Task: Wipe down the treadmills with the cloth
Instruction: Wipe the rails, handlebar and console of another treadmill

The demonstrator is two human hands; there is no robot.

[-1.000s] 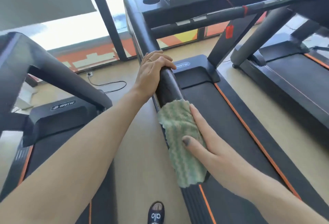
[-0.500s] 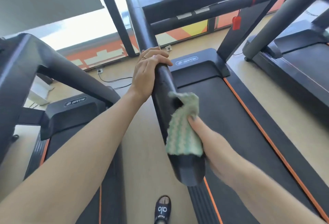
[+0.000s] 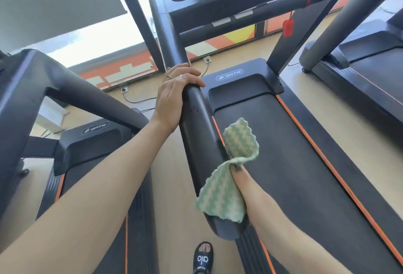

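The step in hand is wiping the side handrail [image 3: 196, 143] of the middle treadmill [image 3: 272, 143]. The right hand [image 3: 238, 178] presses a green-and-white wavy-striped cloth [image 3: 226, 178] against the inner side of that handrail, close to its near end. The cloth is bunched and twisted at the middle: one flap stands up beside the rail, the other drapes over the rail's top towards its end cap. The right fingers are mostly hidden under the fabric, but they appear curled into it, grasping the cloth. The left hand [image 3: 174, 97] sits further up the same handrail, its fingers wrapped over the top of the bar, gripping it as a brace.

As a judgement, the near end of the rail is being covered now. The next move calls for sliding the cloth up the bar towards the left hand, which would have to let go or shift for the stretch beneath it to be wiped. The twisted cloth would cover more if flattened first.

Counted: three treadmills in view, the middle one, one on its left [image 3: 82, 138] and one on its right [image 3: 370, 62]; one cloth; two hands; one red safety clip [image 3: 288, 25] hanging from the middle treadmill's console; one sandalled foot [image 3: 202, 258] on the floor below the handrail's end.
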